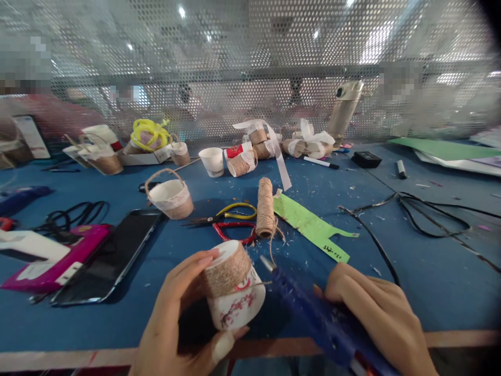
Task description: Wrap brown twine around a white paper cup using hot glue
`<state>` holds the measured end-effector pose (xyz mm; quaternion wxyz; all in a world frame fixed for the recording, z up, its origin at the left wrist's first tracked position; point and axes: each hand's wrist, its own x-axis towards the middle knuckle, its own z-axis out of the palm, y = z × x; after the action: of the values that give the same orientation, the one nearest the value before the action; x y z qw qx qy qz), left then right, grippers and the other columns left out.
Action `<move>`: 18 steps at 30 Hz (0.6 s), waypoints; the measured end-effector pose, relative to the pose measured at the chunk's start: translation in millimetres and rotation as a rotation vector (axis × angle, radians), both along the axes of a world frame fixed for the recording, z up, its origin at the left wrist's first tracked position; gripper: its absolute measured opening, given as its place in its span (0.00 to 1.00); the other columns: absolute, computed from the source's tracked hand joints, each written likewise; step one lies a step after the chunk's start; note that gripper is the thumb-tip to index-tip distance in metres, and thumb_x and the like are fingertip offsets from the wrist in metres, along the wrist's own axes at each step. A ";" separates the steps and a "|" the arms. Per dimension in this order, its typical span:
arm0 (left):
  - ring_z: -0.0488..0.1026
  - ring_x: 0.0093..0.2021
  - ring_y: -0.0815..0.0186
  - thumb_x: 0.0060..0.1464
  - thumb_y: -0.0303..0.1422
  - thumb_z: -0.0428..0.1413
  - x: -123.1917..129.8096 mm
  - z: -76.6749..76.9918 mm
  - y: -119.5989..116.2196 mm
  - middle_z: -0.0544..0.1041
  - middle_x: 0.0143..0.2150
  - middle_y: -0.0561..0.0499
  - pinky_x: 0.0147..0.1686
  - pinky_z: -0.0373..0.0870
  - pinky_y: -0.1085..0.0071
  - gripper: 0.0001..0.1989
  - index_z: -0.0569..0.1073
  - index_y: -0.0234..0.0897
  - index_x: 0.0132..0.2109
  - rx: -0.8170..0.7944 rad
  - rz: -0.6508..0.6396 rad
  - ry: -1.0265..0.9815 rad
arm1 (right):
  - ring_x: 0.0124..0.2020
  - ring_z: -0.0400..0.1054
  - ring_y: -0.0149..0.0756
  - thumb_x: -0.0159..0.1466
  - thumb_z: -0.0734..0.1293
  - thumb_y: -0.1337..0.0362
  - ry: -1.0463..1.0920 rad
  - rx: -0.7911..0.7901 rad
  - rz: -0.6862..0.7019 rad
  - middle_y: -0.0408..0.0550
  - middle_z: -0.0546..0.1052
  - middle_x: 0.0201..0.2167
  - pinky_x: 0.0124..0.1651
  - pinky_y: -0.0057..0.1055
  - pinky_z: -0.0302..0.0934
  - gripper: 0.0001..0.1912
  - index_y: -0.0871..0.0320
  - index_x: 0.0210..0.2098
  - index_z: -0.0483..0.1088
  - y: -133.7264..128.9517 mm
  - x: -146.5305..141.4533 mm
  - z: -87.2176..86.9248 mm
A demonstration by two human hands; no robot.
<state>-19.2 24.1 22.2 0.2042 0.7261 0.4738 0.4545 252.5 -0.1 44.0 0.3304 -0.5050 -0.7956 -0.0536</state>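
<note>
My left hand (172,313) grips a paper cup (238,308) tilted on its side between thumb and fingers. Twine is wound round the cup's base half, while its white part shows printed red blossoms; a loose end of twine sticks out to the right. My right hand (371,303) is closed round a blue glue gun (309,308), whose metal nozzle points up and left, just right of the cup. Beyond the cup lie a spool of twine (265,209) and scissors (230,219) with one yellow and one red handle, blades apart.
A small twine-handled cup basket (172,198) stands at centre left, near a dark phone (109,256). A green paper strip (309,224) lies right of the spool. Black cable (376,240) runs across the right side. More wrapped cups and a bottle (344,112) line the perforated screen (242,68).
</note>
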 end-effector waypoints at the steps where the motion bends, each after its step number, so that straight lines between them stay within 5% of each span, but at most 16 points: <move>1: 0.72 0.61 0.47 0.51 0.33 0.65 0.0 -0.2 -0.8 0.66 0.65 0.45 0.51 0.81 0.57 0.35 0.62 0.53 0.64 -0.025 0.010 -0.021 | 0.19 0.61 0.29 0.71 0.55 0.67 -0.004 -0.008 -0.033 0.40 0.66 0.23 0.24 0.26 0.54 0.13 0.54 0.28 0.59 0.1 3.1 0.1; 4: 0.73 0.60 0.47 0.50 0.34 0.66 0.5 -0.3 -3.7 0.65 0.65 0.45 0.52 0.81 0.56 0.36 0.63 0.53 0.64 -0.102 0.050 -0.094 | 0.19 0.64 0.33 0.66 0.58 0.65 -0.044 -0.048 -0.136 0.44 0.71 0.29 0.24 0.29 0.57 0.04 0.55 0.38 0.63 4.3 13.4 3.3; 7: 0.73 0.60 0.47 0.50 0.35 0.65 2.4 1.6 -5.9 0.66 0.65 0.47 0.51 0.81 0.57 0.34 0.64 0.54 0.63 -0.103 0.060 -0.129 | 0.23 0.71 0.38 0.62 0.60 0.67 -0.118 -0.131 -0.227 0.49 0.75 0.36 0.24 0.30 0.61 0.13 0.56 0.46 0.64 15.3 21.9 6.6; 12: 0.73 0.59 0.47 0.51 0.34 0.65 5.2 5.4 -6.5 0.67 0.65 0.45 0.51 0.81 0.58 0.34 0.64 0.52 0.63 -0.077 0.040 -0.123 | 0.39 0.77 0.46 0.54 0.61 0.73 -0.127 -0.244 -0.279 0.55 0.73 0.51 0.38 0.40 0.70 0.33 0.55 0.59 0.60 33.5 27.7 6.4; 18: 0.74 0.58 0.49 0.51 0.33 0.64 3.9 6.4 -4.3 0.67 0.63 0.47 0.49 0.81 0.59 0.37 0.61 0.56 0.65 -0.060 0.003 -0.058 | 0.49 0.75 0.48 0.56 0.65 0.70 -0.046 -0.295 -0.309 0.54 0.69 0.58 0.46 0.44 0.72 0.33 0.53 0.61 0.61 39.9 32.4 5.7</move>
<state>-15.3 19.9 28.6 0.2386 0.7054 0.4824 0.4612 284.9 39.8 49.7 0.2225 -0.6625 -0.7153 0.0020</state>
